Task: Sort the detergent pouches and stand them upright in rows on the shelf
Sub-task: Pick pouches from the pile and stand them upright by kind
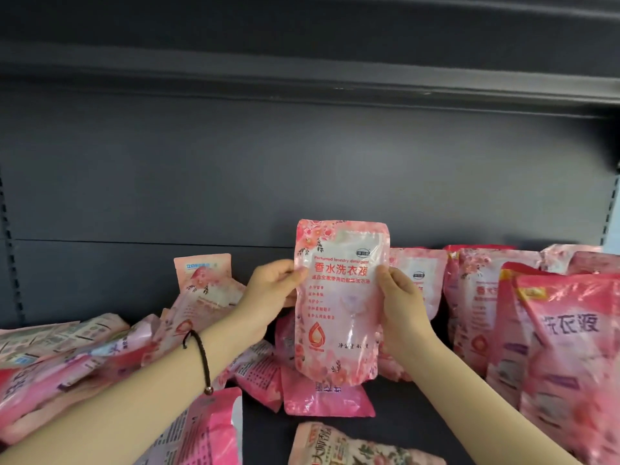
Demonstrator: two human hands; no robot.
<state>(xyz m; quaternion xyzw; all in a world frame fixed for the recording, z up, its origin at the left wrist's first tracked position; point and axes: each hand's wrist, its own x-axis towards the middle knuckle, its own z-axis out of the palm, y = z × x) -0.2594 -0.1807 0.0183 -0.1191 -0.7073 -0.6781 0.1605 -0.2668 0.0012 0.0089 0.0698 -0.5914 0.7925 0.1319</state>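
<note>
Both hands, left hand (268, 290) and right hand (402, 303), grip one pink pouch (339, 303) upright by its sides, fingers clenched; next, probably stand it beside the upright row (483, 297) on the shelf (419, 407).

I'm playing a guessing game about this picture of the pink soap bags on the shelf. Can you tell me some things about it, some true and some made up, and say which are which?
1. Both hands hold one pink flowered plastic detergent pouch upright. True: the left hand and the right hand grip its two sides.
2. The pouches on the left stand in a neat row. False: the pile of pink pouches there lies toppled over.
3. A dark beaded bracelet sits on the left wrist. True.
4. The held pouch is blue. False: it is pink and white.
5. Pink pouches on the right stand upright against the dark grey shelf back. True.
</note>
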